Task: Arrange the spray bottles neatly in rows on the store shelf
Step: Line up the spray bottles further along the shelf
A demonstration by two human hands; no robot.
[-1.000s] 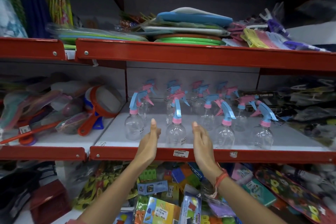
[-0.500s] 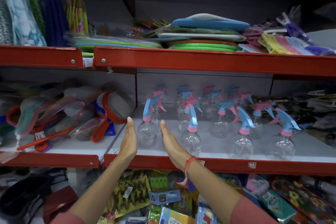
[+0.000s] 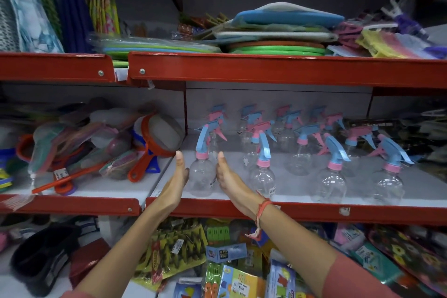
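Several clear spray bottles with blue and pink trigger heads stand in rows on the white shelf [image 3: 290,191]. The front-left spray bottle [image 3: 202,176] sits between my two flat palms. My left hand [image 3: 175,184] presses its left side, fingers straight and pointing into the shelf. My right hand [image 3: 229,181] lies against its right side, a red thread on the wrist. To the right stand a second front bottle [image 3: 262,176], a third [image 3: 330,181] and a fourth [image 3: 388,180]. More bottles fill the rows behind.
A red upper shelf rail [image 3: 278,68] hangs above the bottles. Strainers and wrapped goods [image 3: 96,150] crowd the left bay. Packaged items [image 3: 232,268] lie below the red front rail [image 3: 314,213]. Dark packets [image 3: 423,133] sit at the far right.
Both hands moved left from the second front bottle to the front-left bottle and closed in on its sides. The view shifted slightly, putting the shelf further right in frame.
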